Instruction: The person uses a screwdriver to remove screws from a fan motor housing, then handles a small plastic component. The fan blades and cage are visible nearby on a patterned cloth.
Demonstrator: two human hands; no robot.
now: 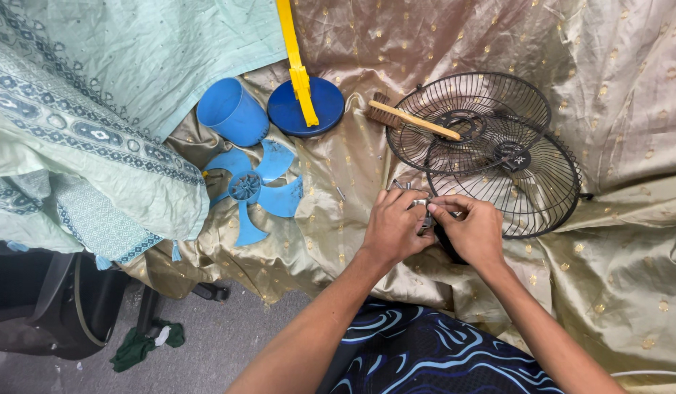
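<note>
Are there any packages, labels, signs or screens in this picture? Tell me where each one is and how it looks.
No packages, signs or screens show.
The only mark: a small round pale emblem at the hub of the front black fan grille, right of centre, above the right hand.

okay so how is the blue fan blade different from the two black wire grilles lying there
The blue fan blade is solid plastic with broad paddles; the black wire grilles are open mesh of thin rods. The blade lies alone on the golden cloth, left of the hands; the grilles overlap each other to the right, with a wooden brush resting on one. The blade looks smaller across than either grille. All are round with a central hub.
</note>
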